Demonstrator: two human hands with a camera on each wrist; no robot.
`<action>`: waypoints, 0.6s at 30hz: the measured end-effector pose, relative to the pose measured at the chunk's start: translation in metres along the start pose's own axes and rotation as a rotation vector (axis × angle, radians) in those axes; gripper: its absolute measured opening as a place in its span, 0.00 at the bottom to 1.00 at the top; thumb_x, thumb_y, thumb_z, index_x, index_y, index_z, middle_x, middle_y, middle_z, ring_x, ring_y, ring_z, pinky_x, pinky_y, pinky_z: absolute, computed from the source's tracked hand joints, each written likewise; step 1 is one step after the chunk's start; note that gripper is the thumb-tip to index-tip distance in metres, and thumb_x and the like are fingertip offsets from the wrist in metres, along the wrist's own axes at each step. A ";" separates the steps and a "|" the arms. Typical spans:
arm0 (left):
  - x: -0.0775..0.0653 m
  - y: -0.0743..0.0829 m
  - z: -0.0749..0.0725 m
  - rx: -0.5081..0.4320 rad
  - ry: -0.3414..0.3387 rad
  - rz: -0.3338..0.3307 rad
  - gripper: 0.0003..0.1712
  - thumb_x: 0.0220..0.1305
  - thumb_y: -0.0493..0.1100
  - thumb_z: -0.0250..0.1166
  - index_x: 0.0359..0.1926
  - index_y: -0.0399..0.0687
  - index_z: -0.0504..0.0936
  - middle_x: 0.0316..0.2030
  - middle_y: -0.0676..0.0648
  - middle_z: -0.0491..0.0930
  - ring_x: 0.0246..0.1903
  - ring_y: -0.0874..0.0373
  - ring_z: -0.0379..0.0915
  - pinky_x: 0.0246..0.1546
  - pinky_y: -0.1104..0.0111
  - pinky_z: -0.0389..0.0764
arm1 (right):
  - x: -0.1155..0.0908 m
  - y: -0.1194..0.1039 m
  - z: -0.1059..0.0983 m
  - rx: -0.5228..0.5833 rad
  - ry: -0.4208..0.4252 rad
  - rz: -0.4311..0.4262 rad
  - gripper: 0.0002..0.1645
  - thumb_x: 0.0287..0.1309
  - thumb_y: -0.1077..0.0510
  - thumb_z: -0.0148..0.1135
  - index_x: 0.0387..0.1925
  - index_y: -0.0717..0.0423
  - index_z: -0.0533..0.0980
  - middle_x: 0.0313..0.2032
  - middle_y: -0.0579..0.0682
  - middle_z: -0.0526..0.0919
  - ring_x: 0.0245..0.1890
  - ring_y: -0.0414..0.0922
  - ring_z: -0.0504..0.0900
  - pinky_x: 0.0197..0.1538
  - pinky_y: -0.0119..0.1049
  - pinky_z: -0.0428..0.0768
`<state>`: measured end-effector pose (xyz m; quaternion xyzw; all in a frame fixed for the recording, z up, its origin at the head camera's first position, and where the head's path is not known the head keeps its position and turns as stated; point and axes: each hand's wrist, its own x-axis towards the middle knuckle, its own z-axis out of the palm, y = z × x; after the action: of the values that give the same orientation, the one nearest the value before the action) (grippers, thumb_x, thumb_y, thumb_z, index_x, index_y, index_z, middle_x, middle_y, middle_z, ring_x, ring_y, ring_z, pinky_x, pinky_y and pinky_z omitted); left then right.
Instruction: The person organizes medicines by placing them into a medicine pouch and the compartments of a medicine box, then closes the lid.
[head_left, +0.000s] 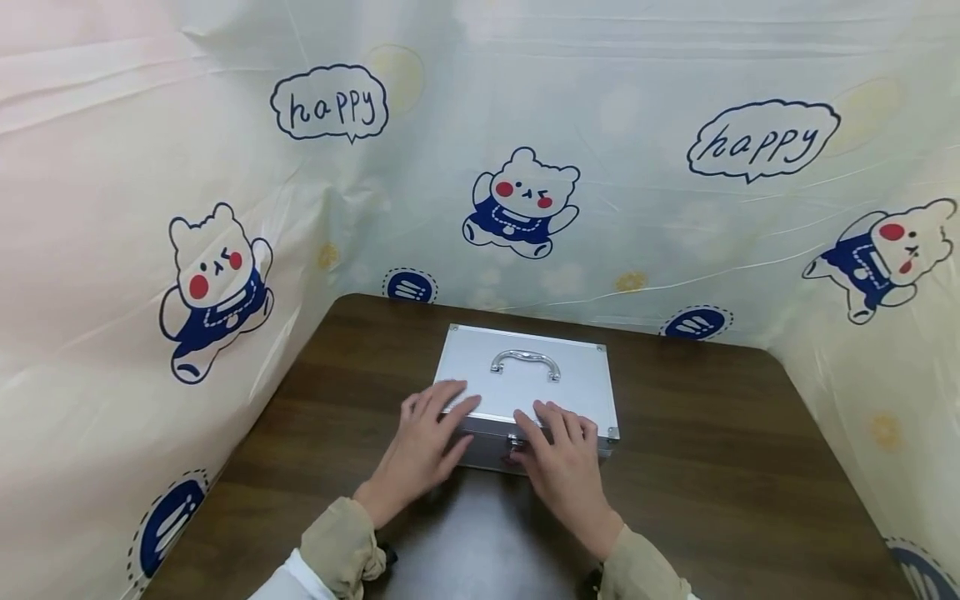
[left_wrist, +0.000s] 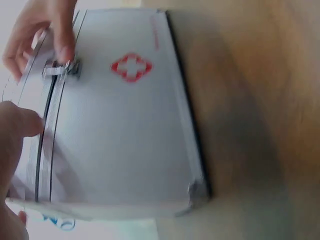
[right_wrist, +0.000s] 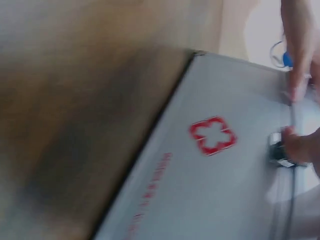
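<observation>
A silver metal first-aid case (head_left: 465, 358), lid closed, sits on the table with its handle on top. Its front face bears a red cross mark (left_wrist: 131, 67). My left hand (head_left: 416, 437) is at the case's front left corner, fingers spread over the lid's edge and thumb (left_wrist: 30, 122) by the front seam. At the middle of the front, the thumb (right_wrist: 295, 146) of my right hand (head_left: 566, 467) presses on the metal latch (left_wrist: 72, 69). The other fingers of that hand rest on the lid's front edge.
The dark brown wooden table (head_left: 720, 467) extends on both sides of the case. A pale curtain (head_left: 615, 208) printed with bears and the word "happy" encloses the back and sides. A curved metal handle (head_left: 525, 357) stands up from the lid.
</observation>
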<state>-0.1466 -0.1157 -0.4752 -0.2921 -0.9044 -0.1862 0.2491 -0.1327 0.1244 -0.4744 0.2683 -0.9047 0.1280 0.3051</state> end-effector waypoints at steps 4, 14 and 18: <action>0.002 -0.011 0.000 0.002 -0.053 -0.021 0.42 0.55 0.46 0.77 0.69 0.54 0.70 0.70 0.42 0.67 0.72 0.45 0.58 0.65 0.49 0.73 | 0.005 -0.002 -0.001 -0.039 -0.064 0.046 0.47 0.42 0.46 0.82 0.65 0.46 0.72 0.57 0.54 0.78 0.56 0.53 0.74 0.52 0.52 0.69; 0.001 -0.014 0.007 -0.079 -0.057 0.000 0.44 0.53 0.40 0.77 0.70 0.55 0.69 0.70 0.42 0.67 0.72 0.46 0.58 0.60 0.54 0.78 | 0.007 -0.007 0.002 -0.106 -0.139 0.136 0.46 0.38 0.44 0.82 0.62 0.46 0.74 0.67 0.58 0.74 0.68 0.57 0.71 0.56 0.55 0.70; 0.000 -0.014 0.005 -0.086 -0.019 -0.009 0.43 0.51 0.39 0.78 0.69 0.52 0.72 0.68 0.42 0.69 0.71 0.46 0.60 0.60 0.53 0.77 | 0.007 -0.008 0.012 -0.145 -0.106 0.081 0.43 0.44 0.47 0.79 0.63 0.51 0.72 0.66 0.62 0.73 0.66 0.59 0.72 0.56 0.58 0.69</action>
<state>-0.1567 -0.1239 -0.4822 -0.3005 -0.8991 -0.2233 0.2270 -0.1381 0.1101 -0.4788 0.2149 -0.9367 0.0600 0.2700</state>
